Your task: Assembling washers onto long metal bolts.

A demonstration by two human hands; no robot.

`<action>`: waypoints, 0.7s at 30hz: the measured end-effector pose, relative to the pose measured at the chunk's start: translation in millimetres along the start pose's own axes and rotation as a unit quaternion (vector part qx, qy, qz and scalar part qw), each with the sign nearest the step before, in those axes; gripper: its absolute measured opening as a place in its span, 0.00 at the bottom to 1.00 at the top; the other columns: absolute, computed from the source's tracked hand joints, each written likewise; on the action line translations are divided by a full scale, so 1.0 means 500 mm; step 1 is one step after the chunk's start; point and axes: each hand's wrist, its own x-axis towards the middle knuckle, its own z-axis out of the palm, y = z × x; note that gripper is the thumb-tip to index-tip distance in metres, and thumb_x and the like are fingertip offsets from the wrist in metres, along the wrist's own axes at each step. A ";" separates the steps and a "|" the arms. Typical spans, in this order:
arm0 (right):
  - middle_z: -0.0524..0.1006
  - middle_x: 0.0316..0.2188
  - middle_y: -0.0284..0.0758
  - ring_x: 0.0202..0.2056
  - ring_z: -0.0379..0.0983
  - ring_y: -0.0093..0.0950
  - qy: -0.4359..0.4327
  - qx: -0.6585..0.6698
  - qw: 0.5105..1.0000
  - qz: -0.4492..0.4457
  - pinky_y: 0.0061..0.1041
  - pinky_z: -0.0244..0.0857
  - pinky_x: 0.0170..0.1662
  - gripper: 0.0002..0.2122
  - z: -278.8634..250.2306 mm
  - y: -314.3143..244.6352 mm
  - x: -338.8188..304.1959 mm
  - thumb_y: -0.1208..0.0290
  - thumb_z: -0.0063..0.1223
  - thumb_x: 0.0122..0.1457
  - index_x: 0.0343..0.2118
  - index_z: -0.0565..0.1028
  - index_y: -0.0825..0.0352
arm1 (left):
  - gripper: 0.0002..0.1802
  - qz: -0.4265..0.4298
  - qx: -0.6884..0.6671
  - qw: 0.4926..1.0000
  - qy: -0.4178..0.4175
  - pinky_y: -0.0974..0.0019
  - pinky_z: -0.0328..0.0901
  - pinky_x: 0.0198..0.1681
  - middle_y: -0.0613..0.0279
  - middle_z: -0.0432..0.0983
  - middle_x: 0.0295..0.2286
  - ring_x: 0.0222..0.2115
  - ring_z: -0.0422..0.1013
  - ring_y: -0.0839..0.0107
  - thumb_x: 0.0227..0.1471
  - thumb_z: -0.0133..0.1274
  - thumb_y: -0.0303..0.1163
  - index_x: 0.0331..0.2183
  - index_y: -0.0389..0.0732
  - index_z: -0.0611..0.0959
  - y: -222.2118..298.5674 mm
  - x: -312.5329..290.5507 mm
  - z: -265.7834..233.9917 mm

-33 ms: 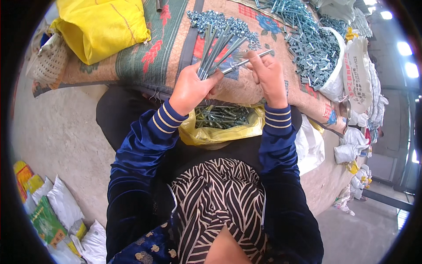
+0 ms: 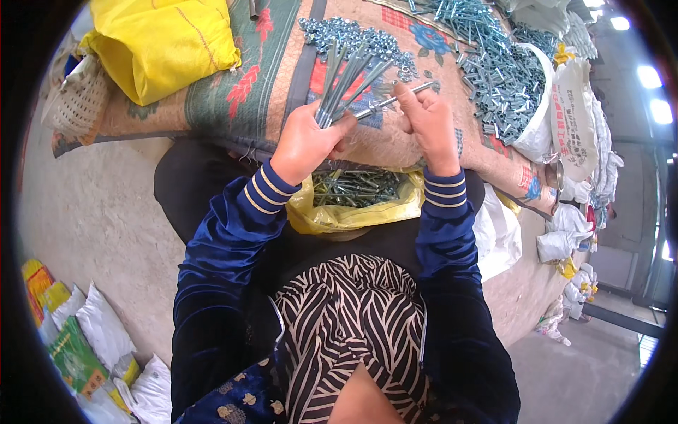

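My left hand (image 2: 307,138) was closed round a fanned bundle of thin, silvery metal rods (image 2: 345,83), held up beyond the open yellow plastic sack (image 2: 332,225) at my lap, their free ends pointing away from it. One single silvery rod with a thicker sleeve-like part (image 2: 381,104) slanted out from that left grip, above the sack and toward its right side. There my right hand (image 2: 429,120) met it, fingers curled in and overlapping the rod near its far end; I could not tell whether that grip was pinched tight or only resting on it.

I judged the step in hand to be work on this one rod, the others waiting in my left palm. The next move, to my mind, called for a firm left thumb and a light right fingertip touch along the shaft, without letting the bundle splay.

Farther beyond the sack, small, shiny, ring-like metal nuts (image 2: 353,39) lay heaped on the patterned quilted blanket (image 2: 247,53); beyond and right of it spread short, silvery metal tubes (image 2: 501,92).
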 end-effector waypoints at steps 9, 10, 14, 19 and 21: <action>0.76 0.21 0.29 0.24 0.66 0.13 0.018 0.119 0.991 -0.067 0.15 0.60 0.28 0.10 0.046 0.028 -0.017 0.69 0.60 0.50 0.30 0.78 0.71 | 0.08 0.085 0.162 0.982 0.041 0.71 0.60 0.18 0.62 0.71 0.15 0.14 0.65 0.79 0.49 0.56 0.30 0.27 0.34 0.78 -0.037 0.009 0.031; 0.75 0.20 0.29 0.23 0.66 0.14 0.039 0.077 0.993 -0.084 0.16 0.60 0.27 0.10 0.042 0.035 -0.014 0.69 0.60 0.50 0.30 0.78 0.71 | 0.08 0.132 0.184 0.973 0.039 0.70 0.60 0.19 0.62 0.71 0.15 0.14 0.65 0.78 0.48 0.56 0.30 0.27 0.34 0.78 -0.042 0.014 0.036; 0.73 0.18 0.27 0.23 0.67 0.14 -0.019 -0.072 0.988 -0.137 0.17 0.62 0.26 0.10 -0.028 -0.002 -0.044 0.69 0.59 0.51 0.30 0.77 0.71 | 0.09 0.095 0.146 0.984 0.023 0.72 0.59 0.18 0.66 0.69 0.15 0.14 0.62 0.81 0.50 0.55 0.32 0.29 0.35 0.78 -0.013 0.017 0.009; 0.77 0.22 0.44 0.23 0.74 0.39 0.366 -0.411 0.835 -0.015 0.33 0.68 0.31 0.16 -0.259 0.161 0.038 0.60 0.54 0.51 0.25 0.75 0.72 | 0.12 -0.091 -0.003 0.994 -0.059 0.77 0.55 0.12 0.70 0.67 0.16 0.11 0.60 0.83 0.50 0.56 0.38 0.32 0.41 0.75 -0.019 0.018 0.003; 0.75 0.23 0.48 0.30 0.73 0.47 0.416 -0.501 0.759 0.021 0.41 0.67 0.35 0.18 -0.326 0.255 0.075 0.55 0.56 0.47 0.23 0.74 0.70 | 0.14 -0.114 -0.036 0.989 -0.092 0.78 0.54 0.12 0.68 0.70 0.16 0.11 0.61 0.83 0.47 0.58 0.36 0.32 0.39 0.75 -0.027 0.024 0.010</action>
